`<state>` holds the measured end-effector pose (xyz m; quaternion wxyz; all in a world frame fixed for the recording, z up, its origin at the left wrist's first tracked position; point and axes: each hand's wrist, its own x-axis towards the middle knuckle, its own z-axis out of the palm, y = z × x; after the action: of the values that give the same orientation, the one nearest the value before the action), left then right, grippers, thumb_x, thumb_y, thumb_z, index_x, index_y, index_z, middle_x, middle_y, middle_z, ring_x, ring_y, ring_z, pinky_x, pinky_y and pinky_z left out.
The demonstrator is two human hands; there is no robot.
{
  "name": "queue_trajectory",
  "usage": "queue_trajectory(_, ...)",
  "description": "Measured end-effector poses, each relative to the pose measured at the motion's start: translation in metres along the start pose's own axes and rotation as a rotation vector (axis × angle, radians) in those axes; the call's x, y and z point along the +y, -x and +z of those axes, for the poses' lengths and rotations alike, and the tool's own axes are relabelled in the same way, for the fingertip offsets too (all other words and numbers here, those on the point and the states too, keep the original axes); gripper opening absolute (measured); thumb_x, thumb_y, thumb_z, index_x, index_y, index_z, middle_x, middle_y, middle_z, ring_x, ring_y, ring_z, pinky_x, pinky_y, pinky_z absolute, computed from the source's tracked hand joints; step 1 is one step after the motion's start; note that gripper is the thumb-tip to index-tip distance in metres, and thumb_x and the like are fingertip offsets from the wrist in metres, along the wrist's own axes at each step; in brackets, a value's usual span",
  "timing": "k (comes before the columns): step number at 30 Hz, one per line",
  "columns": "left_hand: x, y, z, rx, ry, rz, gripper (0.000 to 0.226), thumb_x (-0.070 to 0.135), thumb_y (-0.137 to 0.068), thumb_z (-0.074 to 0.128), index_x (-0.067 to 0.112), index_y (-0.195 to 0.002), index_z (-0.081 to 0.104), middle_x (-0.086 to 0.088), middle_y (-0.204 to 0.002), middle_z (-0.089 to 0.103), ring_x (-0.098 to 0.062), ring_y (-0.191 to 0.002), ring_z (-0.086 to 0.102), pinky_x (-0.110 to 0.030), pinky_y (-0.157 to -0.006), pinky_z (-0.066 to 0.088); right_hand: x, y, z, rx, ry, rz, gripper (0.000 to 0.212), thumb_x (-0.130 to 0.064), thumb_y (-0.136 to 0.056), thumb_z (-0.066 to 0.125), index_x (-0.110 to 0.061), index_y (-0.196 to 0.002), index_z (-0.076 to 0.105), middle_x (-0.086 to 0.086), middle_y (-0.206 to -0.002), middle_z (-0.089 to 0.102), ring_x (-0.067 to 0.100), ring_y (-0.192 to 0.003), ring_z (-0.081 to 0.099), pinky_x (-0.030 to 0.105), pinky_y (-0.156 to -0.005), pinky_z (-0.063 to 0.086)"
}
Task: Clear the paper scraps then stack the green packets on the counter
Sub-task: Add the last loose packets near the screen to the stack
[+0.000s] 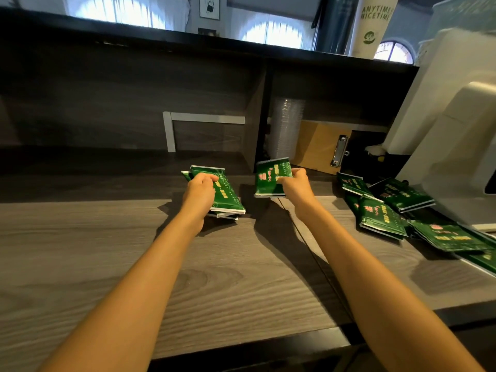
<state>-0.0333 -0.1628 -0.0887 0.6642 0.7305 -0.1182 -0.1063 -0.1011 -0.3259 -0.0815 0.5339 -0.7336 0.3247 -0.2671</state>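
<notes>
A stack (228, 197) is gripped by the left hand (200, 189); a packet (269, 178), perhaps two, is held by the right hand (294, 183). Loose packets (381, 218) are strewn rightward.

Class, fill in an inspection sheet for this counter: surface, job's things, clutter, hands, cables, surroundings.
Surface: grey wood-grain counter.
Job's things: small stack of green packets at centre; single packet beside it; loose packets scattered at right; paper scraps, nothing seen.
Clutter: clipboard and clear cups in the cubby; white machine at right.
Hands: left hand grips the small stack; right hand pinches the single packet, fingers curled.
Cables: nothing seen.
Surroundings: raised dark ledge, printed cup stack on it, arched windows beyond.
</notes>
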Motion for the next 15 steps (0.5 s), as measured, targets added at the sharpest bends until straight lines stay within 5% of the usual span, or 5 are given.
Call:
queue_trajectory(2, 0.0, 0.001, 0.001, -0.007, 0.015, 0.011, 0.033, 0.023, -0.102, 0.029, 0.012, -0.121, 0.054, -0.008, -0.109, 0.056, -0.012, -0.081, 0.053, -0.023, -0.06, 0.04, -0.003, 0.009, 0.009, -0.121, -0.232, 0.026, 0.035, 0.004, -0.092, 0.046, -0.003, -0.125, 0.04, 0.012, -0.12, 0.055, 0.027, -0.114, 0.055, 0.036, -0.094, 0.047)
queue_trajectory(5, 0.001, 0.002, 0.002, -0.054, 0.04, -0.002, 0.04, 0.037, -0.102, 0.029, 0.013, -0.126, 0.049, -0.003, -0.104, 0.053, -0.009, -0.081, 0.052, -0.025, -0.064, 0.039, -0.006, 0.022, 0.023, -0.267, -0.237, -0.023, 0.037, 0.004, -0.09, 0.051, -0.003, -0.127, 0.047, 0.016, -0.124, 0.058, 0.026, -0.114, 0.056, 0.039, -0.099, 0.045)
queue_trajectory(11, 0.003, 0.007, 0.003, -0.085, 0.115, -0.035, 0.046, 0.023, -0.091, 0.059, 0.016, -0.133, 0.041, -0.005, -0.115, 0.057, -0.014, -0.084, 0.058, -0.025, -0.06, 0.046, -0.009, 0.041, 0.029, -0.356, -0.02, -0.23, 0.04, -0.006, -0.092, 0.055, -0.004, -0.132, 0.049, 0.002, -0.102, 0.06, 0.003, -0.075, 0.056, 0.004, -0.054, 0.045)
queue_trajectory(15, 0.001, 0.009, 0.005, -0.1, 0.09, -0.018, 0.051, 0.012, -0.089, 0.059, 0.017, -0.135, 0.037, -0.007, -0.126, 0.054, -0.019, -0.094, 0.056, -0.026, -0.062, 0.045, -0.009, 0.039, 0.028, -0.349, 0.218, -0.246, 0.037, -0.017, -0.093, 0.057, -0.01, -0.129, 0.054, 0.015, -0.109, 0.066, 0.019, -0.089, 0.06, 0.024, -0.072, 0.047)
